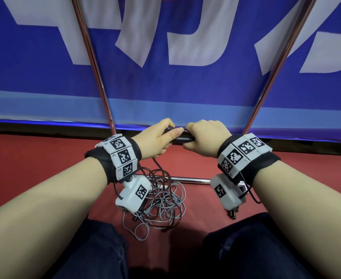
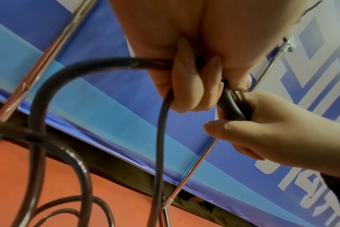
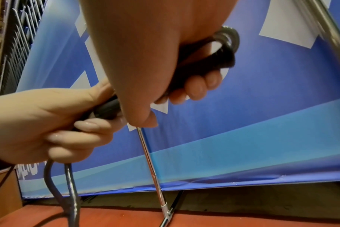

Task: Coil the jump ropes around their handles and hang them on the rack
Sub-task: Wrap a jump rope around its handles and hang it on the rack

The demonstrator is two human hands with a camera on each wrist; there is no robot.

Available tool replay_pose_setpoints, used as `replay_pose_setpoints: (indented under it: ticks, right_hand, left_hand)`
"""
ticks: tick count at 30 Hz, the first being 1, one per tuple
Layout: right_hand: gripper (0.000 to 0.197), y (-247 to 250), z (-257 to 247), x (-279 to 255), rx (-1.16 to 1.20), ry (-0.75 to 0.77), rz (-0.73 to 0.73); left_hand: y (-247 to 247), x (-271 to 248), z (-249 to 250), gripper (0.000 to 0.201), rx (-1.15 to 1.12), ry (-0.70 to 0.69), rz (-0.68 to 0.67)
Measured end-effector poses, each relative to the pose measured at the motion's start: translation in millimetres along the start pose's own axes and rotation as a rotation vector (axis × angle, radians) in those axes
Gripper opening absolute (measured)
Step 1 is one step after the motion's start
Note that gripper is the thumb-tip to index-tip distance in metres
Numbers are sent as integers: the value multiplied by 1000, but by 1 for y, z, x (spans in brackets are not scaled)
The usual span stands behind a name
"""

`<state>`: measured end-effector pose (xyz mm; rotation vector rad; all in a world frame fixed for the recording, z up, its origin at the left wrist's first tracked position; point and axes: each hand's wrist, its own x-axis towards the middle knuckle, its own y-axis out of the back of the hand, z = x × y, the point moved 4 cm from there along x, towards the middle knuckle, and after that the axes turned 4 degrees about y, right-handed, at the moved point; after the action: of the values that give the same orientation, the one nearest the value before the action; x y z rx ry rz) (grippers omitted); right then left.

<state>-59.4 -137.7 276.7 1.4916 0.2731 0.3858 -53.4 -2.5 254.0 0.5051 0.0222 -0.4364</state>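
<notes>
**Both hands on the black handles**

Left hand point(image 1: 157, 138) and right hand point(image 1: 204, 139) are each wrapped around the black handles point(image 1: 180, 137), held level above the red floor point(image 1: 34, 158). The left wrist view shows the dark rope point(image 2: 161, 138) dropping from that fist. Only the head view catches the tangled ropes point(image 1: 163, 202) heaped below, by the rack point(image 1: 97, 63).

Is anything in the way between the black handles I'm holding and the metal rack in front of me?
Nothing visible blocks them. Both hands, left hand and right hand, grip the black handles in open air between the rack's chrome poles. The dark rope trails down into a tangle with a grey rope on the floor.
</notes>
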Motion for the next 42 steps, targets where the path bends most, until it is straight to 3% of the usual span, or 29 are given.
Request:
replay_pose_setpoints:
  ticks: [6,11,17,25,30,36,42]
  right_hand:
    - [25,2,1,-3,197,-36,-19]
    - [28,2,13,-7,473,-148,-31]
    - [29,1,11,-9,720,-218,-10]
    - [37,-1,7,-11,823,-265,-1]
    - [39,2,5,-13,991,-284,-45]
    - [37,4,3,-13,1021,-299,-47]
    - [46,2,3,-15,1034,-314,-23]
  left_hand:
    - [3,-3,4,22,-225,31,-68]
    - [28,-3,9,10,-353,-107,146]
    - [30,-4,19,14,-438,-178,224]
    - [18,-2,17,27,-428,-162,223]
    - [24,-5,20,25,-262,-184,290]
    - [11,-3,18,29,-437,-83,118]
    - [5,-3,18,29,-526,-22,83]
